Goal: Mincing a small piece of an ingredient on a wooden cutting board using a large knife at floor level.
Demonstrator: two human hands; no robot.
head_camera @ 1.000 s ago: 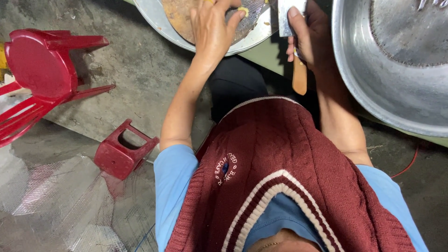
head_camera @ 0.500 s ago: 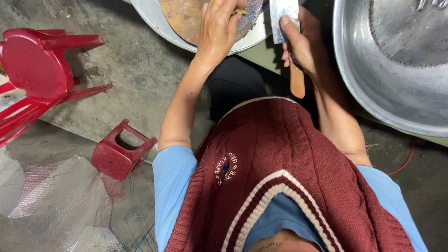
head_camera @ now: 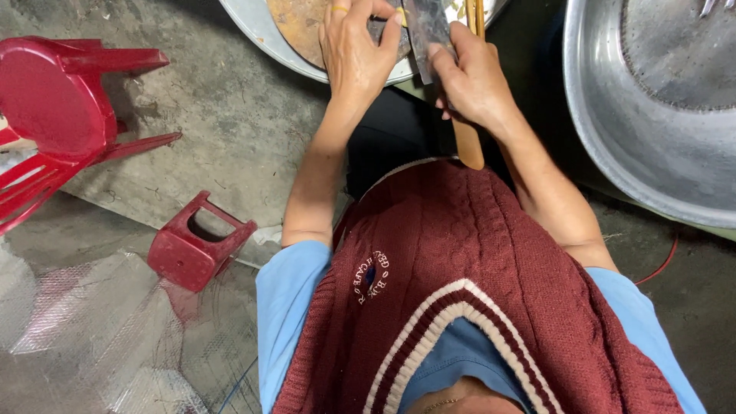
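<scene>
My right hand [head_camera: 471, 77] grips a knife [head_camera: 468, 142] by its pale wooden handle, the dark blade pointing up over a round wooden board [head_camera: 295, 27]. The board lies in a shallow metal tray [head_camera: 261, 34] at the top edge. My left hand [head_camera: 356, 50] presses down on something small and dark on the board beside the blade; what it is stays hidden under the fingers. A ring shows on one left finger. A maroon knitted vest over blue sleeves fills the lower middle of the view.
A large metal basin [head_camera: 652, 123] stands at the upper right. A small red plastic stool [head_camera: 195, 245] lies on its side on the concrete floor at the left, a bigger red stool [head_camera: 57, 115] further left. Clear netting [head_camera: 84, 345] covers the lower left corner.
My right hand with the knife has shifted left toward my left hand, and the blade now lies next to the left fingers on the board.
</scene>
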